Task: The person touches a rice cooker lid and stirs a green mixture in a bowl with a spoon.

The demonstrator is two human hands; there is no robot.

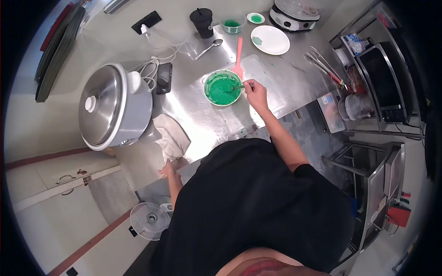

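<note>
Bowl (222, 72), white, streaked inside and holding green mixture (220, 90): I log it standing on the steel table (185, 102), which serves as the reference position for the notes below.

Right hand (256, 95): at the right rim of the bowl. I read its fingers as closed on the handle of a green-coated utensil (237, 87), whose far end dips into the mixture.

Left hand (168, 169): well to the left of the bowl and nearer the wearer, at the near end of a pale crumpled cloth (171, 138). From my feed I cannot tell whether its fingers are closed on the fabric.

Surroundings, relative to the bowl: pink spatula (239, 53) just behind and slightly right, blade close to the rim; contact not resolved. Clear mat (268, 85) extends to the right. Black phone (164, 78) lies left; large lidded cooker (102, 108) stands farther left. Metal spoon (209, 49) behind, slightly left; black tumbler (202, 24) beyond that. Clear tub (232, 29) with green contents far behind. White plate (277, 42) behind and right, with a green patterned patch.
</note>
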